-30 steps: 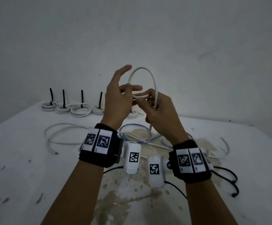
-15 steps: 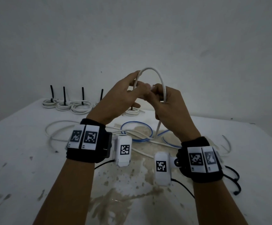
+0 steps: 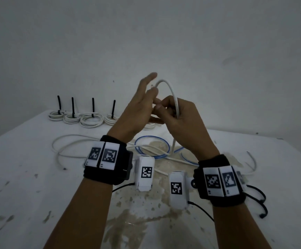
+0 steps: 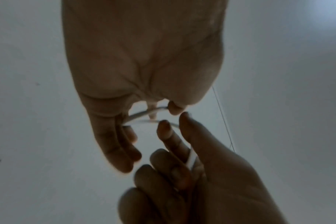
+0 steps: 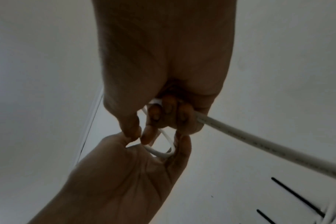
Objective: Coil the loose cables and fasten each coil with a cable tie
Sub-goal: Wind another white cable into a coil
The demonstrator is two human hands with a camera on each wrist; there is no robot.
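White cable (image 3: 173, 95) arcs up in a loop above both hands, held in the air over the bench (image 3: 29, 177), with its tail dropping down to the pile of loose cables (image 3: 74, 142) below. Right hand (image 3: 180, 123) grip is closed, fingers curled round the loop's base; the right wrist view shows the cable (image 5: 259, 141) running out from between those fingers. Left hand (image 3: 137, 114) has changed since half a second ago: then it was pressed in against the right at the loop, now its fingers are spread and lifted, mostly straight, and the loop top passes by the fingertips. In the left wrist view strands (image 4: 144, 115) cross between the fingers, but a firm hold isn't visible, so the left grip reads as open. Likely the left hand has let go to re-reach for the next turn, so coiling is early, one loop made, no tie on it yet. Blue cable (image 3: 152, 146) lies loose on the bench under the hands. Finished coils (image 3: 91, 120) with upright black cable ties (image 3: 93, 106) sit in a row at the far left edge. No containers visible.
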